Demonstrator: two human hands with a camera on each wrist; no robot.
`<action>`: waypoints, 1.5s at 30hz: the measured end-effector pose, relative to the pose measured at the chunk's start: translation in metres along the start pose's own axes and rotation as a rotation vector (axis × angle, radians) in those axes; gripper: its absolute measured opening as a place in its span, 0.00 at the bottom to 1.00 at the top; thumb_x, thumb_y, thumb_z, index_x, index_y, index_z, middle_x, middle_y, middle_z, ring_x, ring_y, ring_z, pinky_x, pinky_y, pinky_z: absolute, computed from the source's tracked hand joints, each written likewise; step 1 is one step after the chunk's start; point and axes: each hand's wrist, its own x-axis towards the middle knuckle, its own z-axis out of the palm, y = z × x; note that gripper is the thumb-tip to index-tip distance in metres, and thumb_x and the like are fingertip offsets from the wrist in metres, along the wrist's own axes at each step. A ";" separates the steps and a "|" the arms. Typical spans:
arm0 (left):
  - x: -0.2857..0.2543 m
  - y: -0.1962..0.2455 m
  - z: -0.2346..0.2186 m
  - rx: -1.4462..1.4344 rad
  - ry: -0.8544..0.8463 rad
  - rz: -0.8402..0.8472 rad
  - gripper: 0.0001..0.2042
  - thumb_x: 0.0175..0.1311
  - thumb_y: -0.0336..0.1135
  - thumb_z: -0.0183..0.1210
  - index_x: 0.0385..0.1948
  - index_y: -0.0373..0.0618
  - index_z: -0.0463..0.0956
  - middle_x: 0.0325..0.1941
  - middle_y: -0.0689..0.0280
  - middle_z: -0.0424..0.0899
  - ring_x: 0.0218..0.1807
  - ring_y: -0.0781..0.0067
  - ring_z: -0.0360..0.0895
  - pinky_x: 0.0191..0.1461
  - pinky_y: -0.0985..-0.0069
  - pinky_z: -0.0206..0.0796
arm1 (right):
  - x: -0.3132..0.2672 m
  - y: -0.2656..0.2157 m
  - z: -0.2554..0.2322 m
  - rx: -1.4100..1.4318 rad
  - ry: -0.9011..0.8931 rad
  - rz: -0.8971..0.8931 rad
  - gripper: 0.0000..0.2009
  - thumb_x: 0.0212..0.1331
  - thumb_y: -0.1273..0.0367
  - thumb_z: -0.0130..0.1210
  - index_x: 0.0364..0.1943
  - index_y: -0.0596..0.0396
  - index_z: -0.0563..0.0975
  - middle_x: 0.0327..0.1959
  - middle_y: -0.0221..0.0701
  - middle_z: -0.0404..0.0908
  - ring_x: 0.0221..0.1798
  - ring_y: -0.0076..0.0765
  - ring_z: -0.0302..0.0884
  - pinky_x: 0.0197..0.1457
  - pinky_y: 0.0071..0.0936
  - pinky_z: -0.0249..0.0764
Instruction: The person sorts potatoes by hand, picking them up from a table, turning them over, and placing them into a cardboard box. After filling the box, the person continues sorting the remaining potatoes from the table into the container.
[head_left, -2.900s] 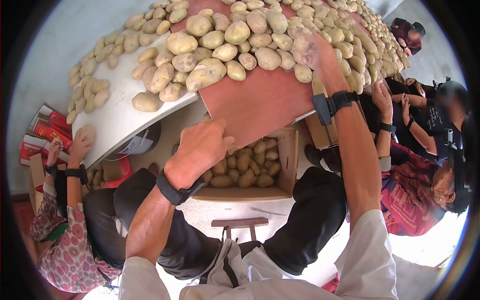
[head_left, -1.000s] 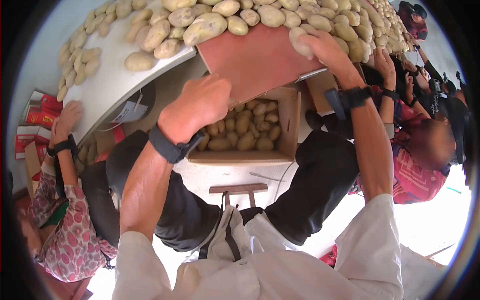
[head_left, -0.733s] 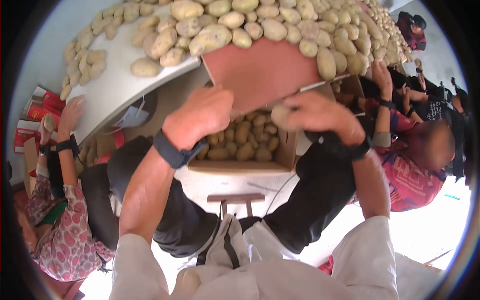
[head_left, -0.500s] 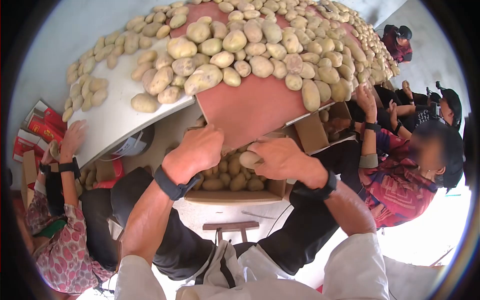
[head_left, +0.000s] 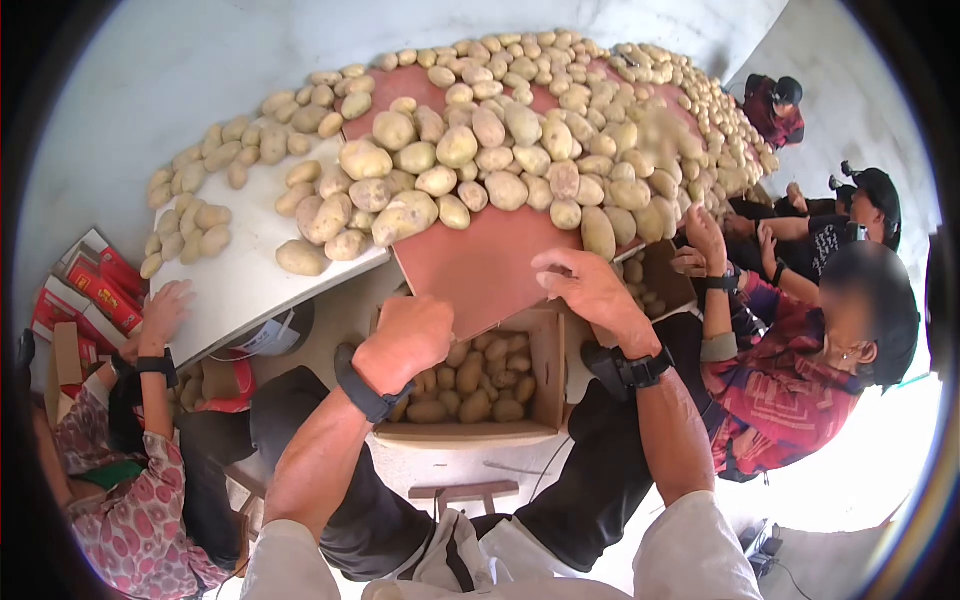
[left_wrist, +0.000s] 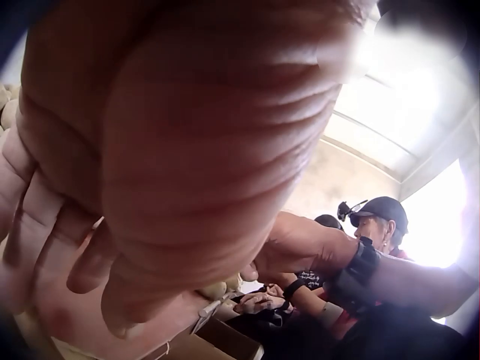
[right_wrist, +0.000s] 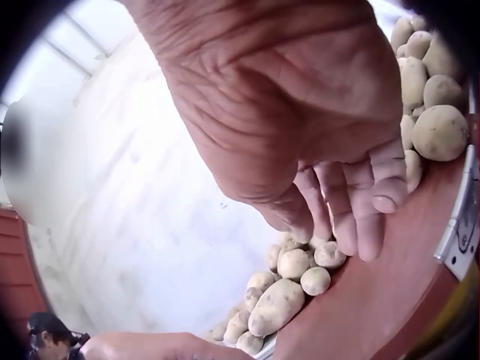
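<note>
My left hand rests at the left front edge of a red board; in the left wrist view the fingers of this hand hang relaxed and apart in front of the board. Nothing is in my right hand, which is over the board's right side. The right wrist view shows this hand with fingers spread and slightly bent, short of a group of potatoes. A potato pile covers the back of the board. Below the board's front edge, potatoes fill part of a cardboard box.
A white tabletop with more potatoes adjoins on the left. Red boxes stand at far left, near another person's hand. Other people sit at right beside a second box. A small wooden stool is below.
My right hand took a potato from the pile's right front edge, carried it over the box and let it go, then rose empty to the board. My left hand stayed at the board's edge.
</note>
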 end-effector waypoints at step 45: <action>0.020 0.029 -0.028 -0.324 0.013 0.222 0.20 0.66 0.44 0.61 0.50 0.37 0.81 0.41 0.44 0.85 0.46 0.41 0.83 0.49 0.52 0.74 | -0.047 -0.046 0.042 1.661 0.274 -0.054 0.17 0.78 0.54 0.48 0.50 0.52 0.78 0.33 0.29 0.79 0.35 0.33 0.75 0.36 0.27 0.69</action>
